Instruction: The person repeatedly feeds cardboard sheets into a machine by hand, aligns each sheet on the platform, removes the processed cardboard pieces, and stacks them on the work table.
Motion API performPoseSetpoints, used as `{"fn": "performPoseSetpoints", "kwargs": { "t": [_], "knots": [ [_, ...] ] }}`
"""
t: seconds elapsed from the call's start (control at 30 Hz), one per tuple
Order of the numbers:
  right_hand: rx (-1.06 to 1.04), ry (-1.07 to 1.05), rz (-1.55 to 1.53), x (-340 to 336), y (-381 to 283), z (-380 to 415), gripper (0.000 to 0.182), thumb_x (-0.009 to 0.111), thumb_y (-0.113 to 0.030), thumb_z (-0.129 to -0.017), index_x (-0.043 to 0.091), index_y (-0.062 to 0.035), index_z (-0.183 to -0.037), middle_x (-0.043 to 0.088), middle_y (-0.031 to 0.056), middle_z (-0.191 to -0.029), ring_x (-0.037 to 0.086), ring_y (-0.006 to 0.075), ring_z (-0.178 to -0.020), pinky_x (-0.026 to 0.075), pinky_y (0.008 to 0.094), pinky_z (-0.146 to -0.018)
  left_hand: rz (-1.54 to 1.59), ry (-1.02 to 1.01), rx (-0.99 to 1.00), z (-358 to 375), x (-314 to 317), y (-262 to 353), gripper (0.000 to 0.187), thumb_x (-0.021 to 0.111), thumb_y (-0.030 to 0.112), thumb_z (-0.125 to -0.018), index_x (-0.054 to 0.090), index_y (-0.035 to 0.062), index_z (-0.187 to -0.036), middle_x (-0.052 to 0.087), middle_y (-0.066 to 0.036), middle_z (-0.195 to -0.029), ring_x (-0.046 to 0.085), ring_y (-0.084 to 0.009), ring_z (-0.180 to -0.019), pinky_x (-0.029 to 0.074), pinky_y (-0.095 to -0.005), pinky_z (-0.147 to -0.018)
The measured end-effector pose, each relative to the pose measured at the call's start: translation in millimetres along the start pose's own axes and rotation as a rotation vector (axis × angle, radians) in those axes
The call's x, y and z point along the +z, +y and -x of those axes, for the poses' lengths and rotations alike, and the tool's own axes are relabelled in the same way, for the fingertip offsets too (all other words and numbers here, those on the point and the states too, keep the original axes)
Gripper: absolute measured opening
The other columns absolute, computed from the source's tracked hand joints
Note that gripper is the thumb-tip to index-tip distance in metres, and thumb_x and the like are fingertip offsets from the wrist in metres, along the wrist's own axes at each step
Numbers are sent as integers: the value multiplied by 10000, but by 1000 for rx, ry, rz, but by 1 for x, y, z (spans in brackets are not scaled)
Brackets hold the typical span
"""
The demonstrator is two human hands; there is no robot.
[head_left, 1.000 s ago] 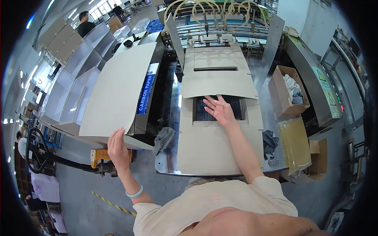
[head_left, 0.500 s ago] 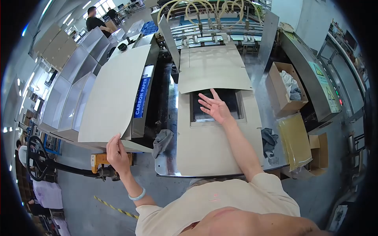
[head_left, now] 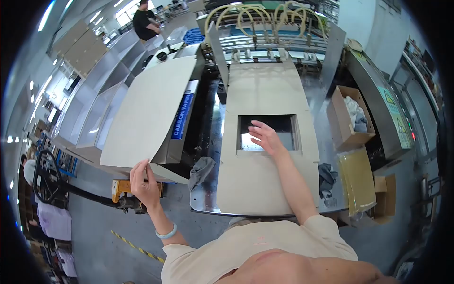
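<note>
My left hand (head_left: 144, 185) pinches the near corner of a large beige cardboard sheet (head_left: 146, 109), which lies on the stack at the left. That corner is bent up a little. My right hand (head_left: 266, 138) hovers with fingers apart over the rectangular opening of the cardboard (head_left: 255, 182) on the metal table; whether it touches anything is hard to tell. A dark, shiny surface shows through the opening. Beyond it, flat cardboard (head_left: 265, 87) reaches up to the machine's rollers.
The machine (head_left: 272, 47) with pale hoses stands ahead. A blue carbon paper box (head_left: 183, 113) sits beside the left stack. Grey rags (head_left: 202, 173) lie on the table. At right are a carton of cloths (head_left: 350, 113) and a yellowish pack (head_left: 357, 180). Another person (head_left: 145, 21) stands far back.
The far cardboard's raised near edge has come down and no longer covers the top of the opening. My right hand has drawn back slightly; my left hand lifts the sheet corner more.
</note>
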State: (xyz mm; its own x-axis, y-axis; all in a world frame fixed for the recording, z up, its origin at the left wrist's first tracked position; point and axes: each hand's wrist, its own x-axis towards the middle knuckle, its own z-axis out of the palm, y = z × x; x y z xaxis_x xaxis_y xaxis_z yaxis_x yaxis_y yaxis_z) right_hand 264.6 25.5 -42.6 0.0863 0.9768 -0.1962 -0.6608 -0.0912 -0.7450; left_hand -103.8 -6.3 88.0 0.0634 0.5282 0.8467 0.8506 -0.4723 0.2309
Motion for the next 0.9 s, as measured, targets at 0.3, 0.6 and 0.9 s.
{"fn": "performPoseSetpoints", "kwargs": {
  "t": [0.3,0.6,0.9],
  "knots": [
    [-58,-85,313,32,5,14,305,571,-299,-939,627,-31,-1074,651,76,-885,611,177,-869,470,289,-837,126,92,123,18,-26,69,232,684,-77,-706,698,52,-898,697,-49,-888,621,-211,-838,503,-309,-754],
    [-89,-469,439,118,-11,67,379,622,-99,-884,535,-15,-1243,663,70,-1015,605,126,-854,481,231,-769,311,-242,226,43,-30,118,200,740,53,-709,687,53,-902,703,-32,-928,630,-230,-922,468,-373,-899],
    [-175,-353,1064,37,-125,83,372,683,-97,-801,576,19,-1138,625,31,-834,520,79,-670,420,198,-608,251,59,-637,39,-51,34,439,659,179,-872,535,-14,-1246,627,-128,-1139,589,-232,-993,458,-303,-867]
  ]
}}
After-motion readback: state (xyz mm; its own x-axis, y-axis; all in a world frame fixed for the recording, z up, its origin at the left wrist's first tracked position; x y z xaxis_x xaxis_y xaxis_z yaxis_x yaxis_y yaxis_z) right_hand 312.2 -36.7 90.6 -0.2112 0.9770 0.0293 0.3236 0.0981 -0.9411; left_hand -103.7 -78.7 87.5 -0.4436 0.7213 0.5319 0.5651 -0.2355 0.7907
